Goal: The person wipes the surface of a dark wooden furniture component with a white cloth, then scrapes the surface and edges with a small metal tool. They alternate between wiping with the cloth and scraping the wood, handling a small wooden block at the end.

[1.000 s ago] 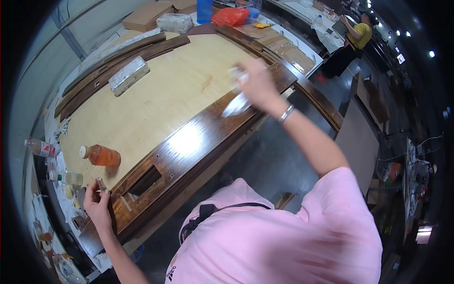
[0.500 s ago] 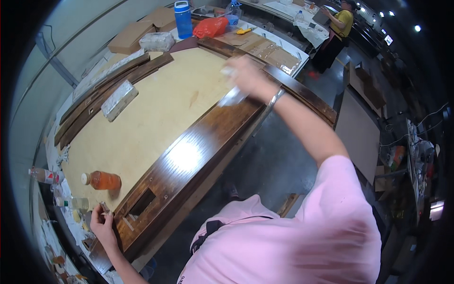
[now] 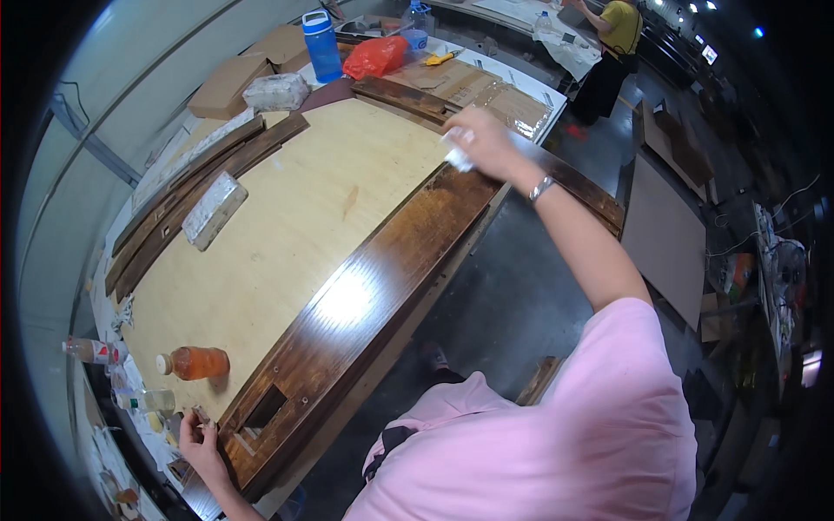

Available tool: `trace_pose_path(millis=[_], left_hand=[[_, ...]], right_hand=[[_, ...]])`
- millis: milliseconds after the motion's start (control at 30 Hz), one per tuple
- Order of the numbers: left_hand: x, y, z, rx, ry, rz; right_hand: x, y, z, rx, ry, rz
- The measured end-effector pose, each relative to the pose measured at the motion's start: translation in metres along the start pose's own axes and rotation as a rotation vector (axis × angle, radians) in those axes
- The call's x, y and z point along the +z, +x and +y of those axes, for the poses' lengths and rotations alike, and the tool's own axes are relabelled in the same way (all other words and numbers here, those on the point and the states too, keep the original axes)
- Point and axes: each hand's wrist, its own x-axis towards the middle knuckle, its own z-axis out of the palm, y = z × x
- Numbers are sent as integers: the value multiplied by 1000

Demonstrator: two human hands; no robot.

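1. Along the near edge of a pale panel [image 3: 287, 252], your dark brown wooden board [image 3: 391, 247] runs diagonally, from lower left to upper right, its glossy face reflecting a bright patch of light.
2. At the board's far upper-right end, your right hand [image 3: 488, 143] has its fingers curled around a crumpled white cloth [image 3: 460, 156]; blur hides each finger's exact position. Your wrist wears a silvery bracelet [image 3: 541, 187].
3. By the board's lower-left end, your left hand [image 3: 201, 447] pinches a small brownish piece [image 3: 201, 416] between thumb and fingers; you cannot make out its details. Near this hand, the board has a rectangular opening [image 3: 263, 407].
4. Just above that hand, a jar of amber liquid [image 3: 200, 363] lies on its side on the panel.
5. Farther left and up, a wrapped block [image 3: 215, 211] rests beside curved dark strips [image 3: 195, 193].
6. Beyond the panel stand a blue bottle [image 3: 322, 52] and, beside it, a red plastic bag [image 3: 375, 57].
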Motion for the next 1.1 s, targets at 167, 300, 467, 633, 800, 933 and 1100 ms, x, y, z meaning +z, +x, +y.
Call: trace_pose_path(millis=[167, 300, 467, 633, 800, 933, 1100], left_hand=[[-8, -2, -4, 12, 40, -5], [2, 3, -4, 19, 16, 4], [-5, -6, -2, -31, -10, 23], [-13, 1, -22, 6, 20, 17], [-7, 5, -8, 26, 27, -22], [-12, 6, -17, 59, 102, -51], [9, 9, -8, 62, 20, -25]], right_hand=[[-17, 30, 45, 223, -394, -322], [-34, 8, -5, 201, -236, 53], [22, -101, -202, -525, 244, -126], [11, -105, -118, -333, -75, 92], [-62, -86, 5, 207, -414, 326], [-19, -74, -120, -61, -33, 413], [93, -143, -285, -429, 349, 185]])
